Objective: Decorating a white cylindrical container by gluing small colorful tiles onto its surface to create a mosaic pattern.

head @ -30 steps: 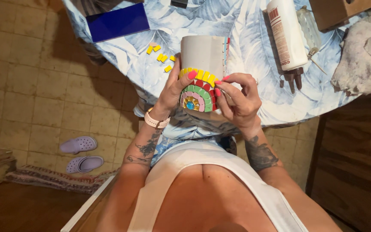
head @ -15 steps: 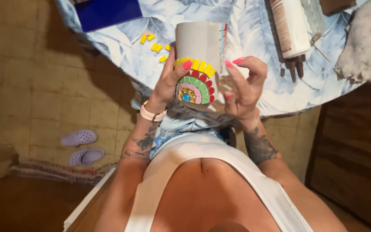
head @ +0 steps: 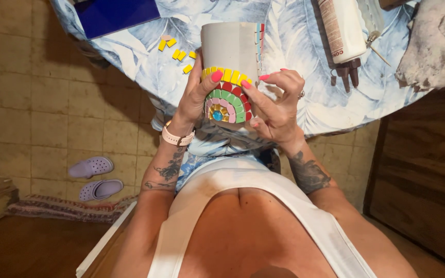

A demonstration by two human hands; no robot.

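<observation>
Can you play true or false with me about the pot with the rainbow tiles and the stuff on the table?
1. Both hands are on the grey pot. True: the left hand holds its side and the right hand touches the tile rainbow.
2. The outer arc of the rainbow is blue. False: it is yellow; the blue bit is the round centre.
3. Loose yellow tiles lie on the leaf-print tablecloth. True.
4. The white bottle stands upright. False: it lies on its side.
5. A pair of lilac clogs sits on the table. False: they are on the floor.
</observation>
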